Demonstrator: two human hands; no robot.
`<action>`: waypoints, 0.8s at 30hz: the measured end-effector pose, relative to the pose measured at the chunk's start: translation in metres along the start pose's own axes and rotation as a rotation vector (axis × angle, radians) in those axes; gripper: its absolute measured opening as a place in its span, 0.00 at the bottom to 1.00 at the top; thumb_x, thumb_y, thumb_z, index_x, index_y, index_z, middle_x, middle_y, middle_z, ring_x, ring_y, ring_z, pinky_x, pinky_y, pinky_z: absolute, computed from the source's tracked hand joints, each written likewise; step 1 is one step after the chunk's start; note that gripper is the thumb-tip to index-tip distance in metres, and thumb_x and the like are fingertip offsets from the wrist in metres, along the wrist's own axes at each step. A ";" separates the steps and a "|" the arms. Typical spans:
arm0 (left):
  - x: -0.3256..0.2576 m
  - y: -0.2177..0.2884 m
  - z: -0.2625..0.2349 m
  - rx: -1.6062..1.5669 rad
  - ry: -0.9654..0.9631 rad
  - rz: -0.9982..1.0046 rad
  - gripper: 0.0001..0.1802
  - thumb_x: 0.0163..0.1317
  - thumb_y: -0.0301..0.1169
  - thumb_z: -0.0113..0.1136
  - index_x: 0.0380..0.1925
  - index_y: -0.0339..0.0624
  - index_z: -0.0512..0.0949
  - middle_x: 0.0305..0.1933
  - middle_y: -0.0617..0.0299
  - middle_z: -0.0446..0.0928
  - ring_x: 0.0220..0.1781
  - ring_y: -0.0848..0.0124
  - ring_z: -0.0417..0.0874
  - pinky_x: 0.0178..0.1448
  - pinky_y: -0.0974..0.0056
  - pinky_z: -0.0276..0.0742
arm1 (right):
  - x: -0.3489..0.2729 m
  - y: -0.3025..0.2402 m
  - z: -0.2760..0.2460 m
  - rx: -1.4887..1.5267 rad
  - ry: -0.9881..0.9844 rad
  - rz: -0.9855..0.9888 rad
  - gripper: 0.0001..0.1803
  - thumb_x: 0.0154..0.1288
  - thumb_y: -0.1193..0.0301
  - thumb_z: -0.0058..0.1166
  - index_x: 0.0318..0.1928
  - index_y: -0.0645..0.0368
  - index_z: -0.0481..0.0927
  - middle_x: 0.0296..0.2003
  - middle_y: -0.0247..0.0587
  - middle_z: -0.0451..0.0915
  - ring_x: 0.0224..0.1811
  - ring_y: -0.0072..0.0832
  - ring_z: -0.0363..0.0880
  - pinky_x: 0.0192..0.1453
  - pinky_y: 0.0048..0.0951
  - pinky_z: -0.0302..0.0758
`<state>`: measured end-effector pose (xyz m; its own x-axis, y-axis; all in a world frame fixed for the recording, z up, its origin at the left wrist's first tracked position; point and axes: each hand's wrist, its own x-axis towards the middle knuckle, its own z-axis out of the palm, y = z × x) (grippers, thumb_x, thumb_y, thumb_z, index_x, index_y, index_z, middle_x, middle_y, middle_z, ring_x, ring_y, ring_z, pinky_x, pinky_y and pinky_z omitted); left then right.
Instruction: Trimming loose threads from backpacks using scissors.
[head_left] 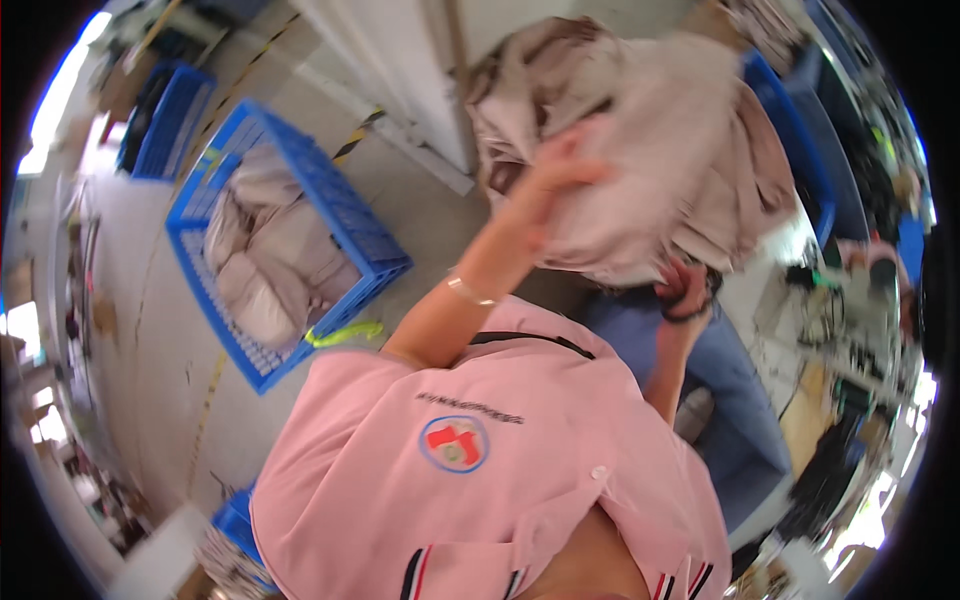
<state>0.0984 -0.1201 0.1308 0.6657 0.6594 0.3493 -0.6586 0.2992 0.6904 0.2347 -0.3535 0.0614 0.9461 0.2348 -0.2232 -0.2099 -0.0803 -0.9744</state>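
A big bundle of beige-pink cloth [660, 150], folded and layered, fills the area in front of me. My left hand [565, 175] lies against its near left side, blurred by motion, with the fingers looking spread. At the bundle's lower edge, my right hand [685, 288] has its fingers curled and grips the cloth from beneath. Whether the cloth is garments or cut pieces, I cannot tell. A pale bracelet is on my left wrist and a dark band on my right.
To the left, a blue plastic crate [385, 262] holds more beige cloth [290, 245]; a yellow-green strip [343, 334] hangs at its near edge. Another blue crate [175, 125] stands farther left. A white panel [400, 60] rises behind. Blue bins [800, 140] are at right.
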 end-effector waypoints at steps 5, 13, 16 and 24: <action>-0.058 0.011 -0.082 -0.235 0.443 -0.370 0.28 0.65 0.28 0.54 0.67 0.39 0.67 0.65 0.52 0.74 0.63 0.59 0.78 0.66 0.53 0.77 | -0.006 0.003 0.039 0.189 -0.217 0.017 0.24 0.76 0.54 0.50 0.50 0.66 0.76 0.48 0.52 0.83 0.46 0.34 0.85 0.37 0.29 0.82; -0.095 0.059 -0.101 -0.300 0.569 -0.350 0.27 0.75 0.46 0.49 0.64 0.37 0.70 0.63 0.55 0.77 0.63 0.59 0.78 0.64 0.52 0.76 | -0.033 0.045 0.074 0.080 -0.446 0.160 0.24 0.74 0.55 0.53 0.50 0.67 0.74 0.49 0.50 0.82 0.52 0.33 0.83 0.42 0.28 0.82; -0.080 0.051 -0.125 0.091 0.616 -0.424 0.28 0.72 0.47 0.55 0.61 0.36 0.72 0.61 0.55 0.78 0.60 0.61 0.80 0.62 0.54 0.77 | -0.028 0.062 0.082 0.040 -0.441 0.160 0.22 0.73 0.55 0.55 0.48 0.65 0.75 0.48 0.47 0.83 0.52 0.32 0.83 0.43 0.25 0.81; -0.062 0.060 -0.106 0.330 0.397 -0.467 0.27 0.57 0.26 0.67 0.58 0.35 0.75 0.54 0.54 0.82 0.55 0.61 0.83 0.61 0.57 0.77 | -0.008 0.067 0.074 -0.015 -0.264 0.030 0.17 0.72 0.57 0.58 0.43 0.60 0.78 0.33 0.32 0.79 0.35 0.18 0.76 0.37 0.22 0.73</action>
<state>-0.0193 -0.0704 0.0836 0.6331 0.7340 -0.2457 -0.1518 0.4290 0.8905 0.1951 -0.2890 -0.0041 0.8423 0.4762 -0.2527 -0.2311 -0.1045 -0.9673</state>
